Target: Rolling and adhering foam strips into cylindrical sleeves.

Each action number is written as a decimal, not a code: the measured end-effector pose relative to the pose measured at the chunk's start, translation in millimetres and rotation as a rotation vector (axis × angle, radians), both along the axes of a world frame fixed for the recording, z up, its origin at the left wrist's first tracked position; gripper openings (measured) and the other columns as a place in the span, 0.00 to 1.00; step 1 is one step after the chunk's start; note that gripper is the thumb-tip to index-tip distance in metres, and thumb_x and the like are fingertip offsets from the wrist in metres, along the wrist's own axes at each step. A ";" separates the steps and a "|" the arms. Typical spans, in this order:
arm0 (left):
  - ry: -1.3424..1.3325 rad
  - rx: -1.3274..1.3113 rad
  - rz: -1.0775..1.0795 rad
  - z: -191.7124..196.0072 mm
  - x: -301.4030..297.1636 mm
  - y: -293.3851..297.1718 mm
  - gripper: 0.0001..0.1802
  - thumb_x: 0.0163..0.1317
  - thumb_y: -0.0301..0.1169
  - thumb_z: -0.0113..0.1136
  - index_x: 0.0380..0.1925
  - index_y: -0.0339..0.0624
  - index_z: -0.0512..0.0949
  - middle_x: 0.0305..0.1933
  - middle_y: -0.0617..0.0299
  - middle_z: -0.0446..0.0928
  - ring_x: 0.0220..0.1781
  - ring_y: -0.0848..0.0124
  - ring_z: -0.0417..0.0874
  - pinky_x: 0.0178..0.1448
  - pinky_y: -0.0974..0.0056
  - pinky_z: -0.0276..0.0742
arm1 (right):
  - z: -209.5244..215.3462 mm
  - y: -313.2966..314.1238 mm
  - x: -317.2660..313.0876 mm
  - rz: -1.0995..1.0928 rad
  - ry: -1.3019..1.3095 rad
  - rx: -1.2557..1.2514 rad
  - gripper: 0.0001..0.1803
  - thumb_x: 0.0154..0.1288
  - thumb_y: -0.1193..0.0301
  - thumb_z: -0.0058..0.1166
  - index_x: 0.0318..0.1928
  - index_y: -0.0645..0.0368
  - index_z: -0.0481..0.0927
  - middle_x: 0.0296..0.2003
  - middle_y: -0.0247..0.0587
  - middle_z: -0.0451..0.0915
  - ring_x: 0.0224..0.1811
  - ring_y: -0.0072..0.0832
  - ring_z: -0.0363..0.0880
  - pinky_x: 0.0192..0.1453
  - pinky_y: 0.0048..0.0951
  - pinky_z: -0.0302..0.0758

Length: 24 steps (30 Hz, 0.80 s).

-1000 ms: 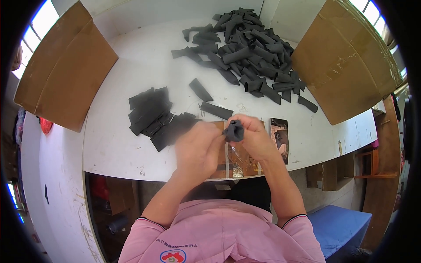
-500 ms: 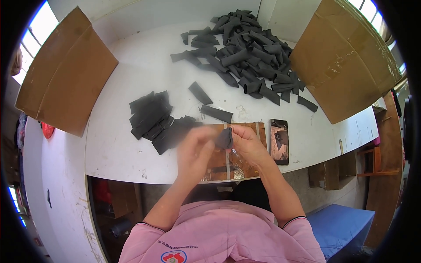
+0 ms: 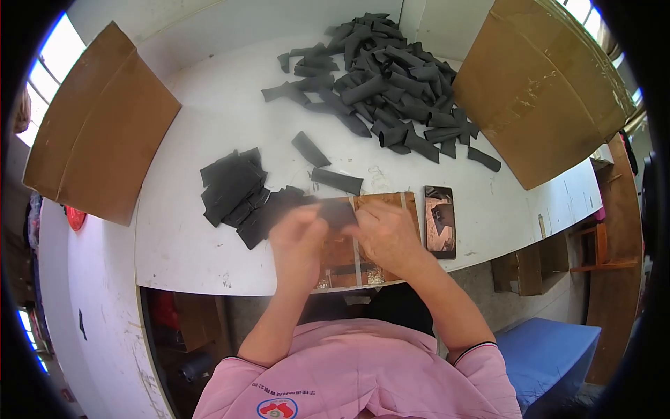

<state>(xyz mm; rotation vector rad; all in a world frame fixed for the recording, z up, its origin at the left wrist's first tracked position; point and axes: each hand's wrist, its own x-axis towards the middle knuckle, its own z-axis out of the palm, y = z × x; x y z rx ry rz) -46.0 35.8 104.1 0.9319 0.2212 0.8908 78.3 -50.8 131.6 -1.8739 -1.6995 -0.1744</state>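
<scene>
My left hand point(image 3: 299, 241) and my right hand point(image 3: 385, 234) meet over a brown board point(image 3: 380, 204) at the near edge of the white table point(image 3: 181, 244). Together they grip a black flat sleeve piece point(image 3: 338, 212), which lies pressed down on the board between my fingers. Just left of my left hand sits a stack of flattened black pieces point(image 3: 234, 190). Two loose black pieces point(image 3: 336, 180) lie a little beyond my hands.
A big heap of black tubular pieces point(image 3: 387, 91) fills the far middle of the table. Cardboard sheets stand at the left point(image 3: 98, 160) and right point(image 3: 541, 87). A phone point(image 3: 440, 221) lies right of the board. A blue surface point(image 3: 548, 353) is at lower right.
The black piece was held up, rolled, in my right hand; now both hands have brought it down and flattened it on the board. My left hand has slowed and closed in on it.
</scene>
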 end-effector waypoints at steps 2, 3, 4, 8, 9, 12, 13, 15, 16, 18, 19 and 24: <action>0.049 0.128 -0.046 -6.0 8.0 2.3 0.08 0.52 0.27 0.57 0.31 0.36 0.72 0.36 0.55 0.74 0.42 0.66 0.74 0.49 0.64 0.68 | -22.8 -1.8 1.4 0.001 0.175 0.114 0.12 0.47 0.65 0.56 0.21 0.61 0.71 0.16 0.37 0.68 0.21 0.33 0.70 0.21 0.32 0.66; 0.054 0.124 -0.044 1.2 10.2 0.8 0.08 0.52 0.27 0.57 0.31 0.36 0.72 0.36 0.55 0.74 0.42 0.66 0.74 0.49 0.64 0.68 | -22.3 -2.5 2.1 0.002 0.181 0.110 0.12 0.47 0.65 0.56 0.21 0.61 0.71 0.16 0.37 0.68 0.21 0.33 0.70 0.21 0.32 0.66; 0.130 0.115 -0.109 11.2 13.6 3.2 0.09 0.52 0.27 0.58 0.32 0.35 0.73 0.36 0.56 0.74 0.41 0.67 0.74 0.48 0.64 0.69 | -19.0 -0.9 3.2 0.013 0.203 0.117 0.11 0.48 0.67 0.55 0.21 0.61 0.71 0.17 0.38 0.69 0.20 0.33 0.70 0.21 0.31 0.67; 0.281 0.427 -0.182 45.8 25.6 12.5 0.06 0.48 0.22 0.59 0.28 0.34 0.75 0.31 0.58 0.75 0.34 0.73 0.74 0.38 0.71 0.69 | -3.1 0.6 2.7 0.138 0.286 0.337 0.06 0.49 0.72 0.52 0.24 0.62 0.73 0.19 0.41 0.71 0.21 0.35 0.71 0.22 0.32 0.68; 0.416 0.590 -0.247 51.5 28.3 7.2 0.05 0.47 0.20 0.59 0.26 0.34 0.75 0.29 0.59 0.75 0.32 0.76 0.73 0.37 0.73 0.68 | -18.1 -4.8 2.6 0.123 0.286 0.331 0.06 0.49 0.72 0.52 0.24 0.62 0.73 0.19 0.41 0.71 0.21 0.35 0.71 0.22 0.32 0.68; 0.493 0.669 -0.103 30.7 32.2 5.3 0.04 0.46 0.19 0.59 0.25 0.34 0.76 0.28 0.62 0.75 0.30 0.79 0.71 0.35 0.75 0.67 | -44.2 -7.6 -1.8 0.070 0.350 0.166 0.04 0.50 0.74 0.49 0.28 0.61 0.74 0.23 0.44 0.73 0.24 0.40 0.73 0.25 0.35 0.70; 0.455 0.593 -0.084 29.3 28.2 5.8 0.04 0.47 0.20 0.59 0.25 0.34 0.75 0.29 0.62 0.75 0.31 0.80 0.72 0.35 0.74 0.68 | -40.5 -6.7 -1.8 0.076 0.352 0.174 0.04 0.50 0.74 0.49 0.28 0.61 0.74 0.23 0.44 0.73 0.24 0.40 0.73 0.25 0.35 0.70; 0.481 0.581 -0.047 30.5 27.4 2.2 0.05 0.48 0.20 0.58 0.27 0.34 0.76 0.31 0.61 0.75 0.30 0.79 0.72 0.36 0.73 0.69 | -35.8 -6.2 2.9 0.066 0.310 0.067 0.05 0.50 0.73 0.50 0.28 0.61 0.74 0.23 0.44 0.73 0.25 0.41 0.73 0.25 0.35 0.70; 0.400 0.514 -0.058 36.2 26.2 -0.9 0.06 0.49 0.19 0.57 0.29 0.33 0.75 0.31 0.59 0.75 0.31 0.78 0.73 0.37 0.72 0.70 | -30.9 -4.6 4.6 0.068 0.308 0.072 0.05 0.50 0.73 0.50 0.28 0.61 0.74 0.23 0.44 0.73 0.25 0.41 0.73 0.25 0.35 0.70; 0.288 0.350 -0.102 40.0 21.5 -2.8 0.08 0.52 0.21 0.55 0.35 0.34 0.74 0.34 0.55 0.76 0.35 0.73 0.74 0.42 0.68 0.70 | -19.6 -3.5 6.7 0.088 0.397 0.091 0.06 0.50 0.72 0.51 0.26 0.62 0.73 0.21 0.43 0.72 0.23 0.40 0.73 0.25 0.34 0.69; 0.288 0.351 -0.104 39.2 20.5 -2.6 0.08 0.52 0.21 0.55 0.35 0.34 0.74 0.34 0.55 0.76 0.35 0.73 0.74 0.42 0.68 0.70 | -17.3 -3.2 6.7 0.086 0.397 0.091 0.06 0.50 0.72 0.51 0.26 0.62 0.73 0.21 0.43 0.72 0.23 0.40 0.73 0.25 0.34 0.69; -0.098 -0.017 -0.003 41.8 13.8 2.3 0.07 0.55 0.28 0.54 0.31 0.35 0.73 0.34 0.54 0.74 0.39 0.66 0.73 0.48 0.63 0.66 | 15.2 -4.6 7.4 0.093 0.235 0.023 0.13 0.53 0.66 0.52 0.21 0.62 0.69 0.18 0.42 0.70 0.22 0.39 0.71 0.23 0.35 0.67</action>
